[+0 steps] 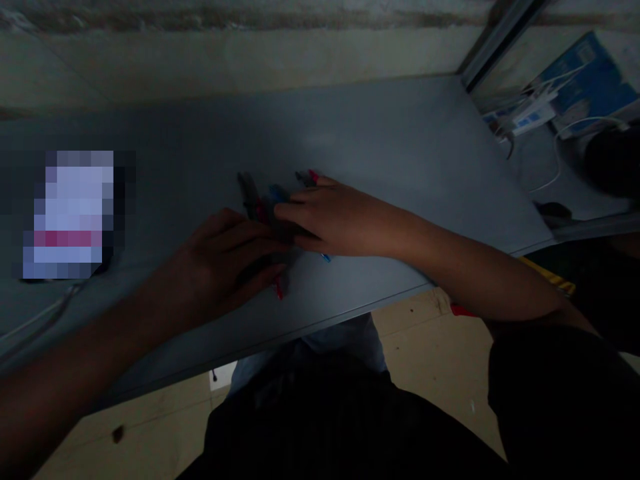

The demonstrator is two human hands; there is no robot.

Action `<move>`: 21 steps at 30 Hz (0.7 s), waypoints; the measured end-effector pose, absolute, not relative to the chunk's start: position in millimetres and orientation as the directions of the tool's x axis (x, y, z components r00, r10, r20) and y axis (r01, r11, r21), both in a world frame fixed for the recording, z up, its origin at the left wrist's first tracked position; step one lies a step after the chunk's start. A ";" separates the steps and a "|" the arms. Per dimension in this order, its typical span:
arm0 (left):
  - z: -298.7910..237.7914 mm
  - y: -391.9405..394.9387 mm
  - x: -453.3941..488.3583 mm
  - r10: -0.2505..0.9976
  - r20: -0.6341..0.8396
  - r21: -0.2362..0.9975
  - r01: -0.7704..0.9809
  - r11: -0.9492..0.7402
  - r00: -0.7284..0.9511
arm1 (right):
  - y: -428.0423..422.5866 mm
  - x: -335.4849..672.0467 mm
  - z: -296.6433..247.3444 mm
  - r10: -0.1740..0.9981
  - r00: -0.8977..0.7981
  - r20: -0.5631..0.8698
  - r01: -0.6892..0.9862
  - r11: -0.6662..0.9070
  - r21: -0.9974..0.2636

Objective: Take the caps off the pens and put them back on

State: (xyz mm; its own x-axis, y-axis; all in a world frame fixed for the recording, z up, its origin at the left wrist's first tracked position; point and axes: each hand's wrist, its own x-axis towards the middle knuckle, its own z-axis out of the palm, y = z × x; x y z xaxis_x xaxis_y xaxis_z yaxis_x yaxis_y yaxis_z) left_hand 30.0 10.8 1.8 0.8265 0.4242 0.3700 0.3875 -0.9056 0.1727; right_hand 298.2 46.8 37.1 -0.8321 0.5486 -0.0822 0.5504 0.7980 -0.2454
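Several pens lie close together on the grey table, partly hidden under my hands. My left hand reaches in from the left with its fingers stretched out and apart over a red pen. That pen's lower end shows below my thumb. From the right comes my right hand, fingers spread above a blue pen, whose other end peeks out beneath the palm. A black pen lies beyond my left fingertips. Another red pen tip shows by my right little finger. The picture is dark and somewhat blurred.
A lit phone, its screen pixelated, lies left on the grey table, with a white cable near it. A wall borders the far edge. Beyond a metal post at right are a blue box and cables.
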 end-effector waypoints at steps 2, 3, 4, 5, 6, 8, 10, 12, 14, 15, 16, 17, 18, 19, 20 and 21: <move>0.1 9.3 29.0 0.447 0.383 0.191 0.404 -0.894 0.809 | 47.4 298.9 36.7 0.557 -0.827 -0.082 0.557 0.790 -0.255; -0.4 8.4 28.4 0.463 0.392 0.199 0.418 -0.886 0.795 | 47.9 299.0 36.9 0.566 -0.820 -0.079 0.565 0.782 -0.262; -0.3 7.6 27.6 0.481 0.402 0.200 0.438 -0.876 0.779 | 48.5 299.0 37.5 0.577 -0.813 -0.075 0.573 0.773 -0.271; 0.2 7.1 26.8 0.504 0.416 0.187 0.471 -0.862 0.757 | 49.0 299.0 38.5 0.585 -0.808 -0.068 0.578 0.765 -0.285; 1.3 6.8 25.8 0.524 0.437 0.159 0.511 -0.845 0.731 | 49.4 299.1 40.0 0.589 -0.806 -0.061 0.576 0.757 -0.307; 4.4 7.5 23.7 0.548 0.477 0.078 0.588 -0.805 0.687 | 49.1 299.7 44.4 0.587 -0.809 -0.035 0.554 0.740 -0.381; 7.0 8.9 20.9 0.550 0.495 0.012 0.628 -0.778 0.672 | 47.2 300.8 49.6 0.581 -0.814 -0.005 0.512 0.713 -0.479; 7.9 10.0 17.7 0.539 0.507 -0.024 0.636 -0.771 0.672 | 44.5 302.1 53.8 0.578 -0.816 0.021 0.466 0.678 -0.569; 7.1 10.1 14.6 0.530 0.535 -0.062 0.656 -0.752 0.658 | 42.1 302.9 55.4 0.572 -0.819 0.029 0.426 0.642 -0.637; 6.5 9.8 13.3 0.522 0.557 -0.084 0.669 -0.739 0.646 | 41.3 303.1 55.1 0.571 -0.821 0.032 0.408 0.625 -0.666; 5.9 9.5 12.1 0.506 0.578 -0.106 0.673 -0.732 0.640 | 40.8 303.1 54.3 0.569 -0.822 0.037 0.388 0.606 -0.694; 5.3 9.3 11.1 0.492 0.591 -0.124 0.675 -0.728 0.639 | 40.6 303.1 53.0 0.564 -0.824 0.046 0.362 0.588 -0.723; 4.9 9.2 10.3 0.480 0.600 -0.140 0.674 -0.725 0.641 | 40.6 303.2 51.6 0.559 -0.827 0.056 0.335 0.572 -0.749; 4.6 9.4 9.7 0.470 0.604 -0.151 0.672 -0.725 0.644 | 40.9 303.5 50.4 0.551 -0.832 0.063 0.310 0.557 -0.770; 4.3 9.8 9.1 0.463 0.602 -0.158 0.665 -0.730 0.651 | 41.3 304.0 49.5 0.541 -0.838 0.067 0.289 0.545 -0.787; 3.9 10.4 8.7 0.458 0.596 -0.162 0.657 -0.736 0.659 | 42.0 304.7 49.2 0.533 -0.844 0.063 0.279 0.536 -0.797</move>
State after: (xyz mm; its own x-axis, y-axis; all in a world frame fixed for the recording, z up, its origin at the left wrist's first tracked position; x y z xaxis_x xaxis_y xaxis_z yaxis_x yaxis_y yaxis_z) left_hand 8.7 10.4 3.9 0.6593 0.4580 0.5963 0.6574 -0.7360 -0.1617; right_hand 304.7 42.0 49.2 -0.8438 0.5329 0.0630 0.2787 0.5355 -0.7972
